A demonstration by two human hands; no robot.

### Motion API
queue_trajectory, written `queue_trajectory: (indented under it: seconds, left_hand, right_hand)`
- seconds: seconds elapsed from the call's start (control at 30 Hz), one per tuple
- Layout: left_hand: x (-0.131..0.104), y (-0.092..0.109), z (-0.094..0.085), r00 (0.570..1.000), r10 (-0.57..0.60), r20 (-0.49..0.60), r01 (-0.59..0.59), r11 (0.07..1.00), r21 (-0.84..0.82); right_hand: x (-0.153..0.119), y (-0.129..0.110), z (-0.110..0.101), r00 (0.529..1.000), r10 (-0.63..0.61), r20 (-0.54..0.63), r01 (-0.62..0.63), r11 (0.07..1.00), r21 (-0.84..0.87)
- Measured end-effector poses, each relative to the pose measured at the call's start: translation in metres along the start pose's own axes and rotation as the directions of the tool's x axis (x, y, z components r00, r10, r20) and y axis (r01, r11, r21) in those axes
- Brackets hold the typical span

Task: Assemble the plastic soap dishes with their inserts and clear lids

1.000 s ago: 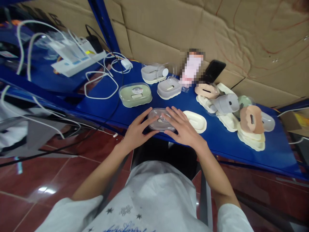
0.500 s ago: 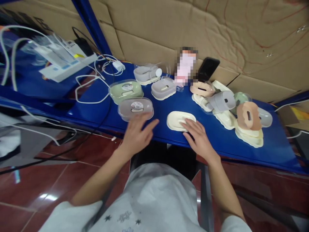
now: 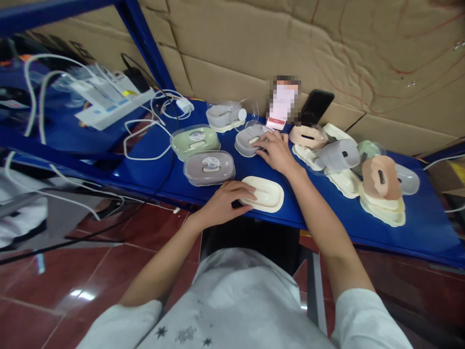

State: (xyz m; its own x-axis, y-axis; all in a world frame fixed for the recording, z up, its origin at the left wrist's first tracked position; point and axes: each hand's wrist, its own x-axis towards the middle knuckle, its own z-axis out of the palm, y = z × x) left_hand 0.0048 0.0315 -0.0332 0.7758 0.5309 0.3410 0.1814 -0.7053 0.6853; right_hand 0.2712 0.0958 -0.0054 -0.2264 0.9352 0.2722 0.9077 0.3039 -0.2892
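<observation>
A cream oval tray (image 3: 267, 194) with a raised inner rim lies near the table's front edge. My left hand (image 3: 232, 198) grips its left end, the thumb at the front and the fingers over the rim. Farther back, my right hand (image 3: 276, 151) has its fingers and thumb closed on the right end of a grey oval box (image 3: 244, 140) with a slot in its top. Left of the tray sit a grey box under a clear cover (image 3: 209, 174) and a green box under a clear cover (image 3: 194, 145), each with a round sticker.
Behind stand a grey piece in clear plastic (image 3: 220, 116), a lit phone (image 3: 281, 104) and a dark phone (image 3: 317, 107) against cardboard. On the right lie a peach wavy cover (image 3: 381, 179), a grey cup-like part (image 3: 339, 156) and cream bases. A power strip (image 3: 116, 109) with cables is at left.
My left hand has come right onto the cream tray, which now sits slightly nearer and turned. My right hand has left the tray and reached back to the grey oval box.
</observation>
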Motion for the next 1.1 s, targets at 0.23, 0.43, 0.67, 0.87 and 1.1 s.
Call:
queue_trajectory:
  seconds: [0.23, 0.43, 0.67, 0.87, 1.1]
  left_hand:
    - [0.000, 0.001, 0.009, 0.999, 0.001, -0.042, 0.002, 0.998, 0.067]
    - [-0.003, 0.003, 0.013, 0.997, 0.011, -0.083, 0.002, 0.988, 0.154]
    - [0.000, 0.006, 0.021, 0.992, -0.004, -0.128, 0.042, 0.953, 0.299]
    - [0.000, 0.005, 0.026, 0.991, -0.041, -0.125, 0.081, 0.938, 0.338]
    - [-0.006, 0.005, 0.017, 0.986, 0.150, -0.067, -0.130, 0.960, 0.248]
  right_hand:
    - [-0.034, -0.007, -0.019, 0.986, 0.041, -0.163, 0.019, 0.935, 0.353]
    - [-0.036, -0.017, -0.018, 0.993, 0.015, -0.118, 0.026, 0.940, 0.339]
    - [-0.041, -0.029, -0.017, 0.999, -0.031, -0.044, 0.041, 0.968, 0.249]
    - [-0.037, -0.027, -0.022, 0.989, 0.032, -0.141, -0.002, 0.978, 0.208]
    - [-0.110, -0.066, -0.039, 0.948, -0.028, -0.316, 0.063, 0.993, 0.101]
